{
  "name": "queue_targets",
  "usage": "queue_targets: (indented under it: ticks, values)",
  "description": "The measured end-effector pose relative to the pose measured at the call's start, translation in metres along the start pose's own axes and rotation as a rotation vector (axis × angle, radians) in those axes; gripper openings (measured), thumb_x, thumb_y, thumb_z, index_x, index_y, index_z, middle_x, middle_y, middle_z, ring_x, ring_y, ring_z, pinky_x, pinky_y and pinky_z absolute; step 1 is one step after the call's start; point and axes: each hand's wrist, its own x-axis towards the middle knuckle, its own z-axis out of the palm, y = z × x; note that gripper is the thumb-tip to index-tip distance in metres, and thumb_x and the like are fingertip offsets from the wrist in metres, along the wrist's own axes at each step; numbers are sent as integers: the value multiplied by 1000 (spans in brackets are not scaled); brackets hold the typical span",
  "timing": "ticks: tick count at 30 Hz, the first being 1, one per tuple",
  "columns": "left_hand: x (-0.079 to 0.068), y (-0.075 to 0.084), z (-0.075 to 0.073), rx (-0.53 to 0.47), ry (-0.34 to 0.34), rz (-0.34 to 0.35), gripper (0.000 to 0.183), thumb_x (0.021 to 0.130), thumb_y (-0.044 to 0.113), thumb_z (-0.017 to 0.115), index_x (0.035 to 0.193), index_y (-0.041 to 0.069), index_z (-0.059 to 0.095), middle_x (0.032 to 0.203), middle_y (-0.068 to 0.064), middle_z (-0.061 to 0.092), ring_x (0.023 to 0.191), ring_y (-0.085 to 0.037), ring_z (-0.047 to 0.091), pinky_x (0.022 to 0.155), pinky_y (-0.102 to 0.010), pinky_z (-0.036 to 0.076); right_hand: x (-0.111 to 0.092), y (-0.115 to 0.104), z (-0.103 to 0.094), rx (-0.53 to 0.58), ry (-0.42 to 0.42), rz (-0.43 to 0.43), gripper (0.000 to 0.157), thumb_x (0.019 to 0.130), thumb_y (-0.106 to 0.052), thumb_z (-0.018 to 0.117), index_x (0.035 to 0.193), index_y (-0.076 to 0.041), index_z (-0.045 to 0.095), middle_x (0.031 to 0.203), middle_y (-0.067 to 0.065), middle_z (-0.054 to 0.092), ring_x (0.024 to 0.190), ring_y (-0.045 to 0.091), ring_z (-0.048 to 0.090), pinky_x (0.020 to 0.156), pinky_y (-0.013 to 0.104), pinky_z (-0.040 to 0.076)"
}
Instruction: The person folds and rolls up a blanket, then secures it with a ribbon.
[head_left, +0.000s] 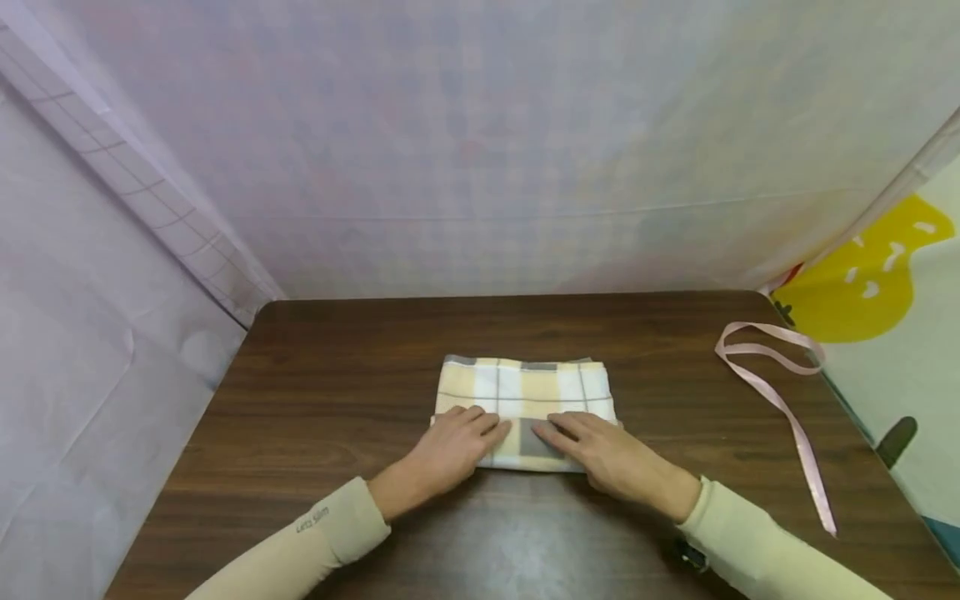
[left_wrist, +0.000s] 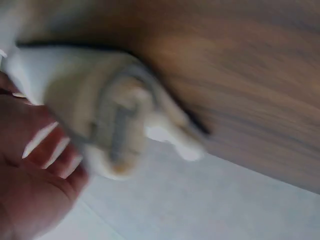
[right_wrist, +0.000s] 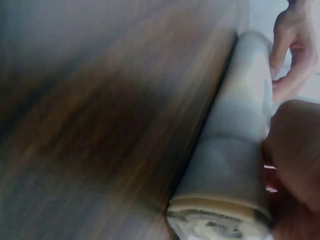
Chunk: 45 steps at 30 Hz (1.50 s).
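Observation:
A plaid cloth in yellow, white and grey lies on the brown table, its near edge made into a thick roll. My left hand rests on the roll's left part, fingers reaching away from me over the top. On the right part lies my right hand, with the fingers extended over it too. The left wrist view is blurred but shows the roll's spiral end beside the left hand. From the right wrist, the roll runs lengthwise, with layers visible at its near end.
A pink ribbon lies in a loop along the table's right side, one end hanging slightly past the edge. Wood-grain tabletop surrounds the cloth. Pale hanging sheets stand behind the table and at its left.

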Motion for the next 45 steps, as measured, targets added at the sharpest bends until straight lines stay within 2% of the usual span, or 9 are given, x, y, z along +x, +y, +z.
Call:
queue_targets:
  ticks: [4,7,10,19,29,33,38,41,45]
  values:
    - [-5,9,0,-60,-248,-53,67,103,46,44,158,12,26,159,-7,33,144,-24,35,118,-46,28,-2,-5,3,30,-83,54,76,92,-36,68,152,-2,36,149,22,45,135,38,45,111,54,34]
    - [-9,7,6,-142,-334,-80,86,99,64,39,160,14,5,166,-7,13,152,-24,17,122,-50,12,-4,-2,10,33,-106,67,88,92,-54,63,154,-3,30,155,21,37,141,37,38,115,56,27]
    - [-10,4,10,-155,-318,-74,94,94,69,42,160,15,3,166,-7,13,151,-25,18,122,-50,11,-4,2,15,23,-102,54,88,91,-54,64,154,-2,30,154,21,37,141,37,39,114,56,28]
    - [-10,-2,15,-168,-258,-53,91,95,64,49,160,15,11,163,-7,24,148,-25,28,120,-50,18,-3,3,16,2,-97,46,85,92,-52,64,153,-2,32,152,21,40,138,37,42,113,55,31]
    - [-6,-11,8,-144,-163,18,75,95,40,66,156,14,31,152,-7,44,134,-23,49,109,-44,41,-5,7,20,6,13,-3,80,87,-35,74,147,4,40,144,22,50,131,34,52,106,52,43]
    - [-7,-8,3,-170,-187,14,70,95,37,65,154,13,35,148,-7,50,130,-24,53,106,-43,44,-5,5,20,18,45,-36,75,84,-29,76,140,10,44,139,25,54,127,35,54,105,52,43]
    - [-11,-4,-5,-276,-255,1,65,95,32,66,152,15,40,138,-4,60,125,-21,54,108,-43,41,-4,-7,12,58,41,-36,57,82,-27,77,128,1,57,130,18,57,119,32,56,101,48,47]
    - [-11,-6,-11,-388,-327,10,60,96,30,66,150,17,44,128,-2,64,116,-16,55,103,-36,43,-2,-14,5,98,26,-34,49,82,-27,76,123,-3,63,118,9,60,107,24,57,94,42,49]
    - [-7,-18,-17,-635,-450,19,51,97,27,64,145,17,51,115,1,66,100,-9,56,90,-26,47,2,-17,-8,244,-41,-14,38,88,-23,72,120,-6,62,105,-1,64,94,12,60,83,35,52]
